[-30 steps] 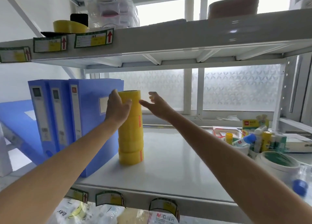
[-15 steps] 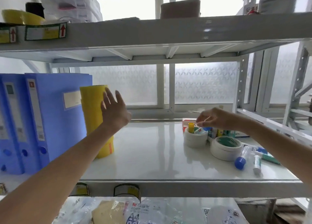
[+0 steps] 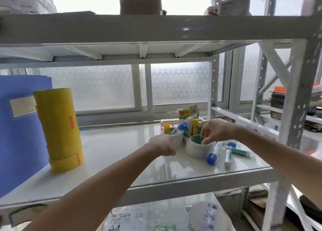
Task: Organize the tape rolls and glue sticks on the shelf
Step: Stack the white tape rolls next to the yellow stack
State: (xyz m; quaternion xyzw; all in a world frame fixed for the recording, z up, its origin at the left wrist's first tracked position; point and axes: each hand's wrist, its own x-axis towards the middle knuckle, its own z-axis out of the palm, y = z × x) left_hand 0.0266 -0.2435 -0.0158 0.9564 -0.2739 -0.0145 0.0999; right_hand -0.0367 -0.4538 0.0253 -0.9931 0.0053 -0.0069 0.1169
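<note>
Blue file box (image 3: 17, 135) fills the left edge, with a tall stack of yellow tape rolls (image 3: 59, 129) standing just beside it on the white shelf (image 3: 113, 147). Right of centre, the left hand (image 3: 162, 144) lies curled against the small white tape roll (image 3: 176, 138), which holds glue sticks (image 3: 181, 127); its grip is hidden. Next, the right hand (image 3: 216, 130) pinches the rim of the larger white tape roll (image 3: 198, 148). More loose sticks (image 3: 227, 156) lie lower right.
</note>
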